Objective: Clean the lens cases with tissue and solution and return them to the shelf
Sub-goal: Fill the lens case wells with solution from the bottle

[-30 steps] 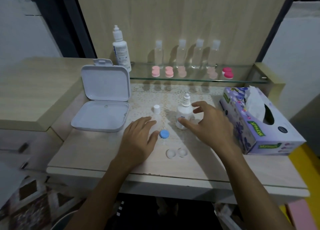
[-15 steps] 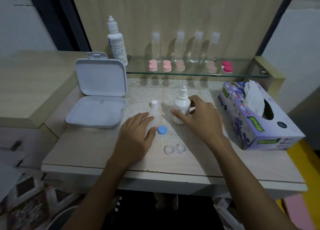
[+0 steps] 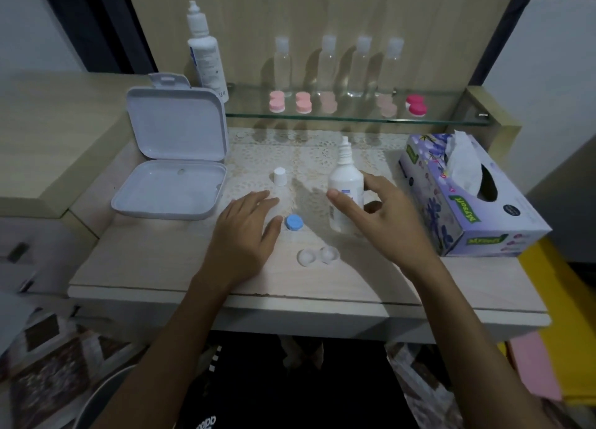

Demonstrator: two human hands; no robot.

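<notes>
A clear, open lens case (image 3: pixel 317 256) lies on the table near the front, with its blue cap (image 3: pixel 293 223) just behind it. My left hand (image 3: pixel 245 235) rests flat on the table, fingers straight, with the thumb next to the blue cap. My right hand (image 3: pixel 387 222) grips the small white solution bottle (image 3: pixel 346 180), thumb across its front and fingers round its back. The bottle stands upright with its nozzle bare; its white cap (image 3: pixel 279 176) stands to the left. A tissue box (image 3: pixel 467 199) sits at the right with a tissue sticking out.
A glass shelf (image 3: pixel 354 118) at the back holds several pink lens cases (image 3: pixel 277 101), a red one (image 3: pixel 416 104), several clear bottles (image 3: pixel 283 64) and a tall white bottle (image 3: pixel 206 51). An open white box (image 3: pixel 171 157) lies at the left.
My right hand has closed round the solution bottle, thumb now across its front. My left hand stays flat by the blue cap. The camera has shifted slightly.
</notes>
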